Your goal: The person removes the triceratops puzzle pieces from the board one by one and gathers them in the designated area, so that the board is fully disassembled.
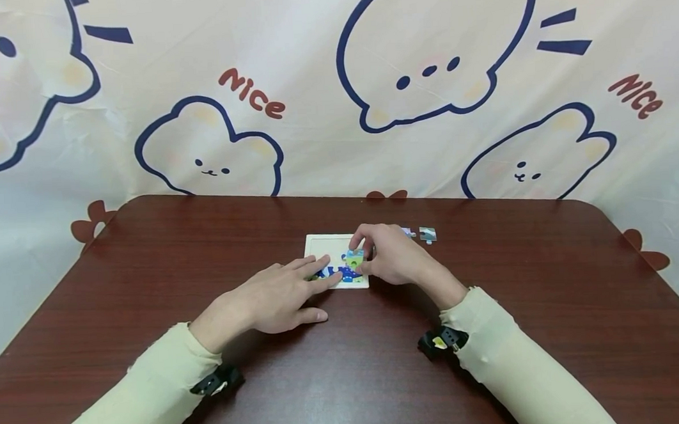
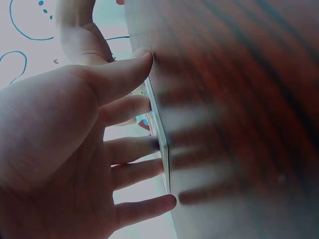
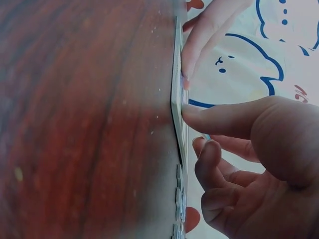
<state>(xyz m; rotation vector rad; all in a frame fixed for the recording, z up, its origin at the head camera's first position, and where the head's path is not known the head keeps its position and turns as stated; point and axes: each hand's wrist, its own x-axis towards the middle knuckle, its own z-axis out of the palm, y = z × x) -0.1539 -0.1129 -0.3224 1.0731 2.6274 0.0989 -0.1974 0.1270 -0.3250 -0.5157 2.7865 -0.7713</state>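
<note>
A white puzzle board lies flat on the table, with blue and green pieces in its lower part. My left hand rests with spread, straight fingers on the board's left side; its thumb lies on the table. At the board's right side my right hand pinches a green and light-blue puzzle piece between thumb and fingers. In the right wrist view the right thumb touches the board's edge, and the piece is mostly hidden behind the fingers.
Loose puzzle pieces lie on the brown table just right of the board, one partly behind the right hand. A white curtain with blue cartoon outlines hangs behind the table's far edge.
</note>
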